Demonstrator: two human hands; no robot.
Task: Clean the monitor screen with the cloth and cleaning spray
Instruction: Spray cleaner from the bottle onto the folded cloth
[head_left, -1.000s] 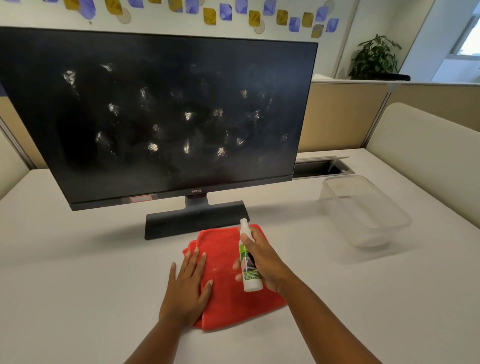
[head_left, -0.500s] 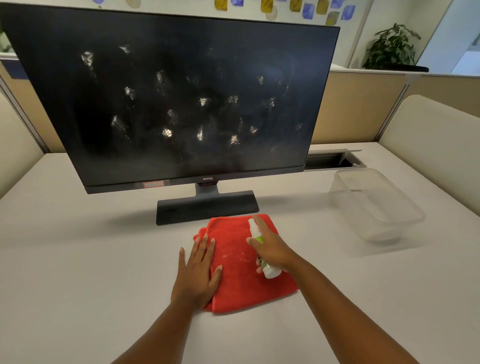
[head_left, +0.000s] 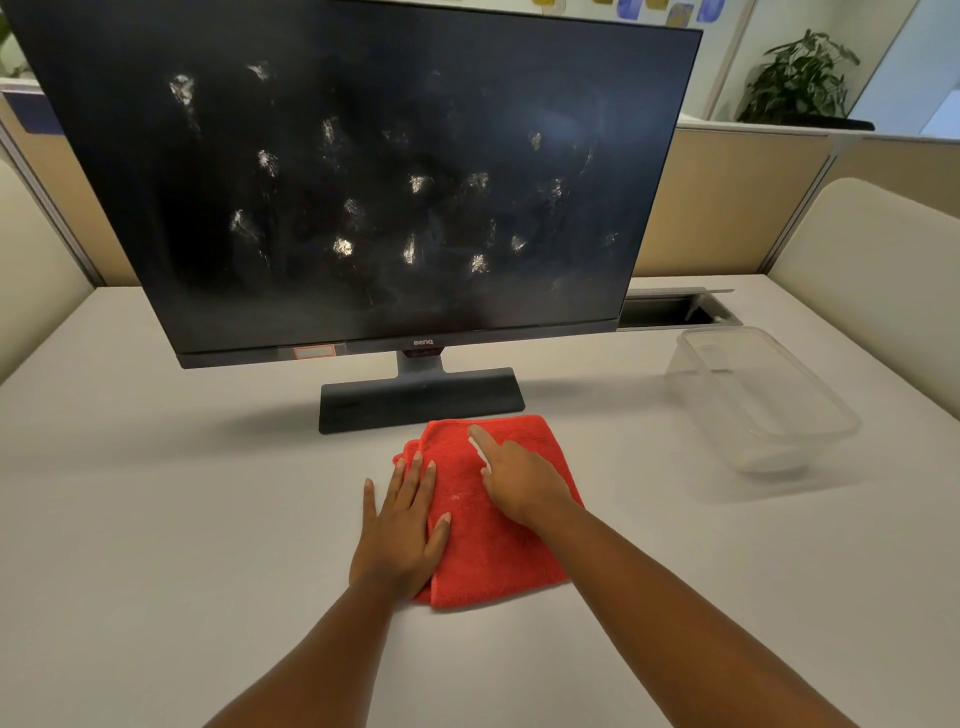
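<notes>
Both hands were down on the red cloth in front of the smeared monitor.

The left hand lay flat, fingers spread, pressing the red cloth's left edge to the desk; the right hand hovered over its far half, fingers curled round a white spray bottle, forefinger extended, mostly hiding it. The monitor stood just behind, a clear plastic tub well off right.

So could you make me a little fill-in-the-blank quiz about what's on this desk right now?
1. The cloth under both hands is ____ in colour.
2. The monitor screen is marked with whitish ____.
3. The left hand lies ____ on the cloth's left edge.
4. The clear plastic container stands to the ____ of the monitor's base.

Missing words: red; smudges; flat; right
</notes>
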